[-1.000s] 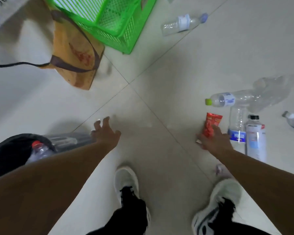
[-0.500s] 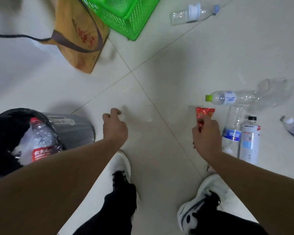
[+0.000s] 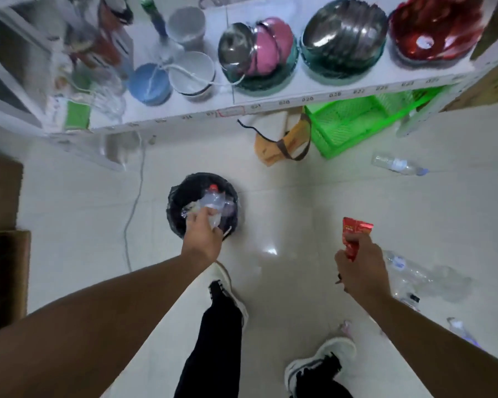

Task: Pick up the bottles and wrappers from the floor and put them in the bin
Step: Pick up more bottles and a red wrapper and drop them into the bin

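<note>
A bin (image 3: 175, 198) lined with a black bag stands on the tiled floor ahead of me, and a clear bottle with a red cap (image 3: 213, 198) lies in it. My left hand (image 3: 203, 235) hovers over the bin's near rim, fingers curled on what looks like a clear wrapper (image 3: 216, 222). My right hand (image 3: 360, 271) is raised to the right and grips a red wrapper (image 3: 355, 232). Clear bottles (image 3: 411, 275) lie on the floor by my right arm. Another bottle (image 3: 397, 165) lies far right, and one more bottle (image 3: 459, 328) near the right edge.
A white shelf (image 3: 270, 106) loaded with bowls and pots overhangs the floor behind the bin. A green crate (image 3: 354, 124) and a tan bag (image 3: 285, 145) sit under it. A cable (image 3: 133, 208) runs left of the bin; cardboard (image 3: 3, 254) is at far left. A small pinkish scrap (image 3: 346, 326) lies by my right shoe.
I have straightened up, so the shelf is now in view. My left hand moved from the floor to over the bin. My right hand lifted the red wrapper off the floor.
</note>
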`<state>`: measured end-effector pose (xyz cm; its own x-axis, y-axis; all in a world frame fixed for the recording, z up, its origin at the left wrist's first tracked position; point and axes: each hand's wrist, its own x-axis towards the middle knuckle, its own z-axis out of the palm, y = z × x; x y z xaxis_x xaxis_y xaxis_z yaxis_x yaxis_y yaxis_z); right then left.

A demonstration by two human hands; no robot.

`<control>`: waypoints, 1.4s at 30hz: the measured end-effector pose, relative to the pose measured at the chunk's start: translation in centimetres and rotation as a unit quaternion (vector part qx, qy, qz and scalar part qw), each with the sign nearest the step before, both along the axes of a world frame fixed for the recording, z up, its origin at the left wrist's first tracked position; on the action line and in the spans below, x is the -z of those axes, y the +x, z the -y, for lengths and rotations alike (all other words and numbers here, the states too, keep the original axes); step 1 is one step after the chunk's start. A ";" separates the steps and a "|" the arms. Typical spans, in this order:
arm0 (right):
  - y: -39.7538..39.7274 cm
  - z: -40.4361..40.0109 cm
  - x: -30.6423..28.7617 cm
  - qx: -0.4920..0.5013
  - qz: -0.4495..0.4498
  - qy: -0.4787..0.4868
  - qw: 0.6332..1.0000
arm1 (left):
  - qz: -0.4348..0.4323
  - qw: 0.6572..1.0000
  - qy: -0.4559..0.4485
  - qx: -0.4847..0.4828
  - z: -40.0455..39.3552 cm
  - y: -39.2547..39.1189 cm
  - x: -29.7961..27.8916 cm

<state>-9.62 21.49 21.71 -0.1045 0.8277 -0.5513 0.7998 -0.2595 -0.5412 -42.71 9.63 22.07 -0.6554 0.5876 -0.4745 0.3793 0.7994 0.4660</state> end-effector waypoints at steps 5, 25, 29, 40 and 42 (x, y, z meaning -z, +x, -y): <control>-9.9 0.7 1.5 -0.050 -0.052 -0.010 0.997 | -0.011 0.997 -0.025 -0.073 3.5 -9.1 0.9; -35.2 0.3 14.2 -0.170 0.002 -0.002 0.985 | 0.056 0.997 -0.047 0.012 4.1 -23.5 13.4; -30.1 -1.7 13.1 -0.151 0.018 -0.010 0.988 | 0.041 0.997 -0.046 0.047 1.8 -23.1 11.6; -4.8 -0.6 12.7 0.022 0.060 -0.062 0.996 | 0.001 0.966 -0.050 0.254 -6.7 -7.7 8.8; 0.5 0.2 11.9 0.047 0.060 -0.068 0.995 | 0.018 0.960 -0.060 0.274 -8.2 -2.9 8.4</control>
<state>-9.11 21.29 9.81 0.0434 0.7476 -0.6628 0.8255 -0.4005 -0.3977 -45.58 17.82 13.63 -0.2453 0.7790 -0.5771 0.7436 0.5331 0.4036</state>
